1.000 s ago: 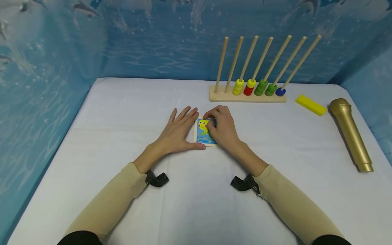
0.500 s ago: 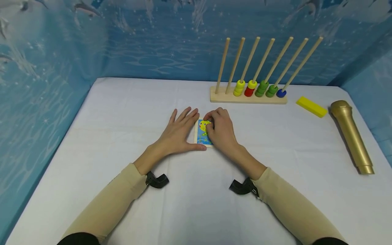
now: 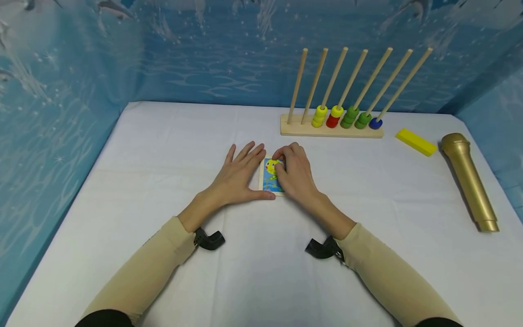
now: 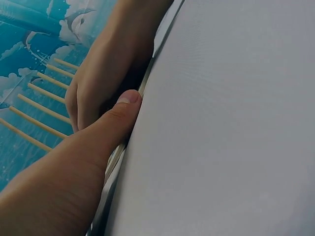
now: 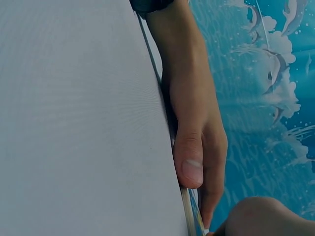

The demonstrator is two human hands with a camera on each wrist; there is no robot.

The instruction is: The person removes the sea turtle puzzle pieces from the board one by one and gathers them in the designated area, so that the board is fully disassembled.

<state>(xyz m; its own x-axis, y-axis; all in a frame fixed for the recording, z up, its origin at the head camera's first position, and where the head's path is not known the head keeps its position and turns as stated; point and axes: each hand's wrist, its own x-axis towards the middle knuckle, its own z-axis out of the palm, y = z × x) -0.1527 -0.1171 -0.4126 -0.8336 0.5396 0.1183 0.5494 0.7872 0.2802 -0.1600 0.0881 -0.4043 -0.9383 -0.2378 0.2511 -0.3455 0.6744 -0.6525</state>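
A small picture puzzle (image 3: 268,179), blue with a yellow figure, lies flat on the white table (image 3: 163,150). My left hand (image 3: 243,170) rests flat against its left edge, fingers straight, thumb (image 4: 118,115) along the near edge. My right hand (image 3: 296,175) lies on top of the puzzle and covers its right half. Its fingers are curled, and thumb and forefinger pinch at the yellow figure. The left wrist view shows the puzzle's thin wooden edge (image 4: 114,160) under the thumb. In the right wrist view the left thumb (image 5: 189,162) presses that same edge (image 5: 189,214).
A wooden rack (image 3: 331,131) with several upright rods and coloured rings stands at the back right. A yellow block (image 3: 414,141) and a gold microphone (image 3: 467,179) lie to its right. Blue ocean-print walls enclose the table.
My right hand has slid a little to the left over the puzzle, hiding more of the picture. The left hand has stayed in place.
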